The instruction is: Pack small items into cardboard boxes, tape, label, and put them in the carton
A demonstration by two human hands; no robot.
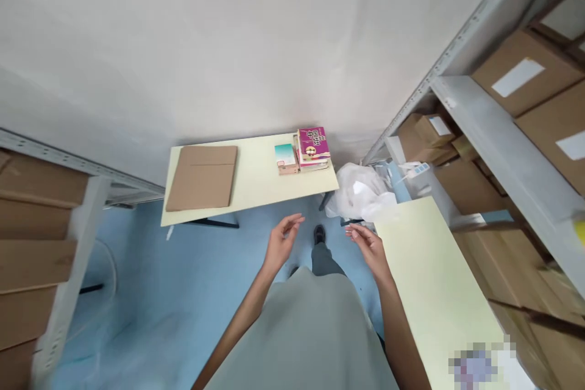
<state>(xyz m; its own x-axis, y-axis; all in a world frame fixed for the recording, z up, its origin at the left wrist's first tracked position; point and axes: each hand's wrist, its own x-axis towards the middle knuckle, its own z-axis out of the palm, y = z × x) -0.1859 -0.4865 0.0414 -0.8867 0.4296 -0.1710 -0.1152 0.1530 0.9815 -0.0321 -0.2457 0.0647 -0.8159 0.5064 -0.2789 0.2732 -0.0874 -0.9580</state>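
My left hand (280,242) hangs in front of me over the blue floor, fingers loosely apart and holding nothing. My right hand (369,246) is level with it, also empty with fingers spread, just left of the near corner of a pale yellow table (434,292). Ahead stands a second pale yellow table (256,180). On it lie a flat brown cardboard envelope (202,177) at the left and a stack of books (312,149) topped by a magenta one at the right, with a small teal-and-pink book (286,158) beside it. Both hands are well short of that table.
A crumpled white plastic bag (361,192) sits on the floor between the two tables. Metal shelving with cardboard boxes (525,109) runs along the right, and more boxes (31,237) are stacked at the left. One shoe (319,234) shows on the blue floor (183,292). White wall behind.
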